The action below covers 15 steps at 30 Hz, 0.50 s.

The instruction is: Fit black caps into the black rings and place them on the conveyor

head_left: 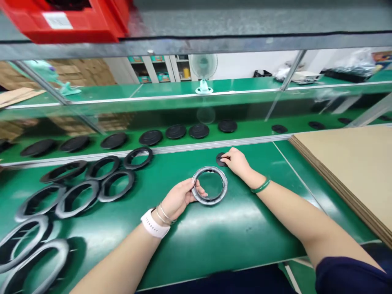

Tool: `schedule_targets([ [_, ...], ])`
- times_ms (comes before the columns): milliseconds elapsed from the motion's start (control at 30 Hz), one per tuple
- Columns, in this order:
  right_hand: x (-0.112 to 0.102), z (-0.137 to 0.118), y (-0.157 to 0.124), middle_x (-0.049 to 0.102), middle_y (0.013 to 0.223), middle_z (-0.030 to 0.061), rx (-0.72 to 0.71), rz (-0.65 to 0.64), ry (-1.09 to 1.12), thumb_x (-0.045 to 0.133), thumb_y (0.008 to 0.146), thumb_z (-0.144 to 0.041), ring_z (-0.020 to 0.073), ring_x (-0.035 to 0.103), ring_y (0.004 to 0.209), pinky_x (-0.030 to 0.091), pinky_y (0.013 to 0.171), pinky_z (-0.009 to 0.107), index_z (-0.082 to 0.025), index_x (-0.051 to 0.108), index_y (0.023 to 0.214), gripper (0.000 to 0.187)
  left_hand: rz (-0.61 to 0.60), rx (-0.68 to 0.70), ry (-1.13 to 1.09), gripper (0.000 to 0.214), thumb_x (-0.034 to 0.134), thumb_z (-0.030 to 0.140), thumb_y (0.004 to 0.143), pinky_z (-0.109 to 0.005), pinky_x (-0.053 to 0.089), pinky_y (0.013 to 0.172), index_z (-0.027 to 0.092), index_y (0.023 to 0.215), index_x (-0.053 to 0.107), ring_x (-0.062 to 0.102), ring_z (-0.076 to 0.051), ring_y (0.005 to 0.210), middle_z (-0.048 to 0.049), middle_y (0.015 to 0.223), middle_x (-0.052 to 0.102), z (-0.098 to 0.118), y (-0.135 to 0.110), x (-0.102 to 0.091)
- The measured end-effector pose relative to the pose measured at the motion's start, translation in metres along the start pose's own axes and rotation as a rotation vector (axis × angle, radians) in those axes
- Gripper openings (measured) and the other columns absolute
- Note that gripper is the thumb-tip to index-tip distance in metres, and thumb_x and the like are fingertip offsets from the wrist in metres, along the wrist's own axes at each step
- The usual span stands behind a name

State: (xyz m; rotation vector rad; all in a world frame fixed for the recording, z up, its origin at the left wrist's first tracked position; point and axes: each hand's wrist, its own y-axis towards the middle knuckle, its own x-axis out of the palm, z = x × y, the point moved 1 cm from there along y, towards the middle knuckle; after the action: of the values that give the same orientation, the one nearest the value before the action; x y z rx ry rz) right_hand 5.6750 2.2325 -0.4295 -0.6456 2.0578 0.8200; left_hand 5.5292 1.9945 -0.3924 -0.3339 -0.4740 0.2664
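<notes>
My left hand point(183, 197) grips a round ring point(226, 185), dark inside with a pale grey face, by its left edge. The ring is tilted toward me over the green worktop, and the worktop shows through its opening. Farther back and to the right, the fingertips of my right hand point(235, 161) are pinched on a small black disc point(219, 158) near the back of the worktop. Part of that disc is hidden by the fingers. Ring and disc are apart from each other.
Several similar rings point(78, 199) lie at the left. Behind the metal rail, black discs point(199, 130) sit in a row on a green strip. Brown cardboard sheets point(346, 163) are stacked at the right. A red bin point(101, 20) and a metal shelf point(245, 45) hang overhead.
</notes>
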Motion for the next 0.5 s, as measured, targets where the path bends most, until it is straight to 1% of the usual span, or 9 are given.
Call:
schedule_targets([
  [100, -0.001, 0.0, -0.003, 0.067, 0.086, 0.0043, 0.031, -0.019, 0.023, 0.079, 0.085, -0.018, 0.019, 0.062, 0.084, 0.048, 0.08, 0.031, -0.019, 0.078, 0.087, 0.003, -0.067, -0.045, -0.012, 0.035, 0.07, 0.045, 0.085, -0.036, 0.059, 0.08, 0.013, 0.094, 0.058, 0.073, -0.023, 0.084, -0.0095, 0.085, 0.073, -0.014, 0.004, -0.005],
  [200, -0.003, -0.001, -0.002, 0.068, 0.085, 0.0042, 0.001, -0.028, 0.039, 0.08, 0.082, -0.014, 0.0194, 0.062, 0.082, 0.048, 0.077, 0.032, -0.017, 0.077, 0.082, 0.005, -0.106, -0.052, 0.006, 0.032, 0.067, 0.044, 0.089, -0.039, 0.058, 0.086, 0.014, 0.096, 0.056, 0.074, -0.025, 0.091, -0.0102, 0.088, 0.074, -0.015, -0.001, -0.007],
  [267, -0.005, 0.0, -0.001, 0.068, 0.084, 0.0037, -0.058, -0.021, 0.032, 0.08, 0.082, -0.013, 0.0199, 0.062, 0.081, 0.048, 0.075, 0.033, -0.018, 0.076, 0.078, 0.008, -0.106, -0.067, 0.018, 0.037, 0.064, 0.049, 0.089, -0.04, 0.059, 0.083, 0.014, 0.098, 0.057, 0.074, -0.027, 0.09, -0.0107, 0.084, 0.075, -0.013, -0.003, -0.008],
  [367, -0.006, 0.001, -0.001, 0.068, 0.084, 0.003, -0.122, -0.016, 0.004, 0.079, 0.082, -0.013, 0.0203, 0.061, 0.083, 0.047, 0.074, 0.032, -0.019, 0.075, 0.077, 0.009, -0.113, -0.123, 0.051, 0.049, 0.056, 0.058, 0.091, -0.04, 0.06, 0.075, 0.012, 0.108, 0.057, 0.075, -0.03, 0.084, -0.0117, 0.078, 0.074, -0.011, -0.005, -0.009],
  [433, -0.008, 0.001, -0.001, 0.068, 0.084, 0.0027, -0.14, -0.016, -0.001, 0.079, 0.082, -0.013, 0.0206, 0.061, 0.083, 0.046, 0.074, 0.032, -0.019, 0.074, 0.077, 0.009, -0.154, -0.149, 0.083, 0.047, 0.058, 0.055, 0.091, -0.039, 0.059, 0.075, 0.013, 0.111, 0.056, 0.075, -0.03, 0.085, -0.0123, 0.081, 0.075, -0.011, -0.005, -0.01],
  [500, -0.013, -0.002, -0.003, 0.068, 0.083, 0.0026, -0.154, 0.009, 0.032, 0.078, 0.082, -0.012, 0.0207, 0.061, 0.082, 0.046, 0.073, 0.032, -0.019, 0.074, 0.076, 0.01, -0.216, -0.124, 0.106, 0.043, 0.067, 0.046, 0.088, -0.038, 0.058, 0.079, 0.015, 0.113, 0.053, 0.075, -0.028, 0.09, -0.0131, 0.091, 0.075, -0.011, -0.005, -0.011],
])
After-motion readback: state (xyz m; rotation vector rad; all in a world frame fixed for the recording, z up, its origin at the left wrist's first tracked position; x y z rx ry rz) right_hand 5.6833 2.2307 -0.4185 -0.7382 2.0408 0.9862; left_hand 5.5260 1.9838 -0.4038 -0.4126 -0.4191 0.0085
